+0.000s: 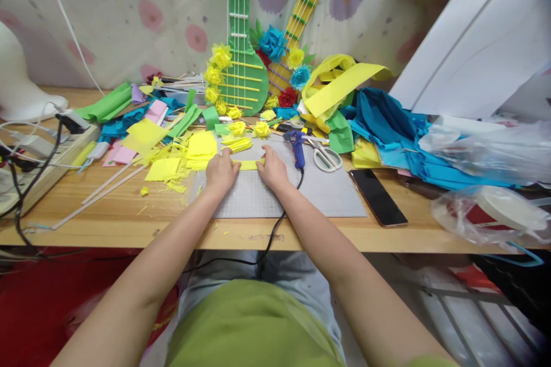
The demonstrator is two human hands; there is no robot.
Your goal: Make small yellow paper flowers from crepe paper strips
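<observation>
A narrow yellow paper strip (248,166) stretches level between my two hands, low over the grey cutting mat (253,200). At its left end, my left hand (221,172) has its fingers closed on the paper. The other end is in the closed fingers of my right hand (274,170). Just behind the strip lies a small pile of folded yellow strips (237,144). Stacked yellow paper squares (201,146) sit beside my left hand. A blue glue gun (296,149) and white-handled scissors (326,158) rest on the mat to the right of my right hand.
Two paper-covered lutes, one green (244,83) and one yellow (307,0), lean on the wall with paper flowers. Blue crepe paper (387,120) and a black phone (379,197) lie right. A power strip (51,166) stands left. The glue gun's cord (275,229) hangs over the table edge.
</observation>
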